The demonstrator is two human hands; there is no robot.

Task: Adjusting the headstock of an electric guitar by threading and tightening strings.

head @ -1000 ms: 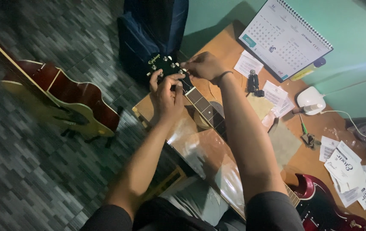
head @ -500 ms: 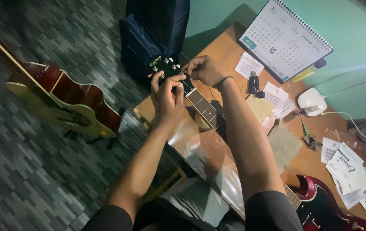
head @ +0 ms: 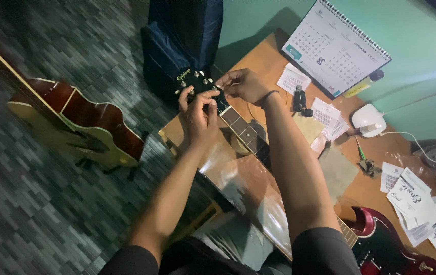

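**both hands at the headstock of a red electric guitar**

the left hand (head: 199, 113) is curled around the black headstock (head: 196, 82) from below, fingers closed on it beside the tuning pegs. the right hand (head: 243, 85) sits just past it, thumb and fingertips pinched together at the top of the neck (head: 243, 130) — whether a string lies between them is too fine to tell.

the guitar lies across a wooden table (head: 263, 56), headstock jutting over the far-left corner, dark red body (head: 386, 244) near the person's lap at the lower right. both forearms cross over the neck and hide much of it.

around it: a desk calendar (head: 332, 48) leaning on the green wall, a small white device (head: 368, 119) with a cable, a little black clip-like object (head: 299, 99), side cutters (head: 364, 160) and scattered paper string packets (head: 416, 198). on the tiled floor to the left rests an acoustic guitar (head: 83, 125) — a dark blue bag (head: 179, 38) stands behind the headstock.
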